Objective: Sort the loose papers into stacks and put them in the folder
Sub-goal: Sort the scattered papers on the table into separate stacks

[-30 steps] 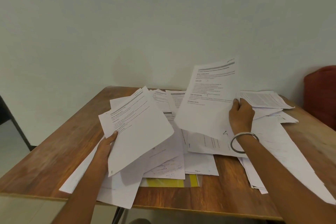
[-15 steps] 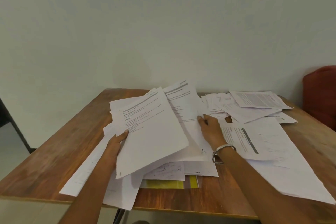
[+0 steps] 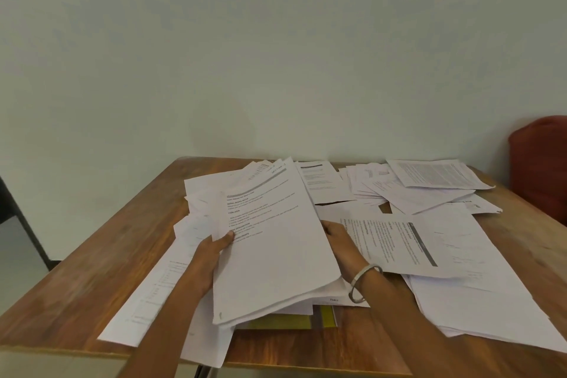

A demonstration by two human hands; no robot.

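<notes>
Head cam: person at a wooden table point(image 3: 101, 258) w/ papers all over it. Left hand point(image 3: 211, 258) holds a bundle of sheets point(image 3: 276, 242) by its left edge, thumb on top of the printed page, fingers hidden underneath. Bundle is tilted, near edge resting low over the mess. Right hand point(image 3: 339, 242) is at the bundle's right edge; its fingers go under or behind the paper, so can't tell if they pinch it or just steady it. Metal bangle point(image 3: 363, 282) on that wrist.

Folder point(image 3: 285, 321), yellow, lies flat near the front edge of the table, mostly buried under the bundle and other sheets; only a strip shows. Nothing visibly inside it, but most of it is hidden.

Progress, judged from the layout: early to mid. One bundle is gathered in hand. A fanned, untidy pile point(image 3: 408, 184) sits at the far right, a printed page point(image 3: 389, 242) lies sideways just right of the right hand, more loose sheets point(image 3: 159, 291) spill toward the front left. No squared-off stacks seen yet. Left to do: collect the rest, square them up, uncover the folder, load it.
</notes>
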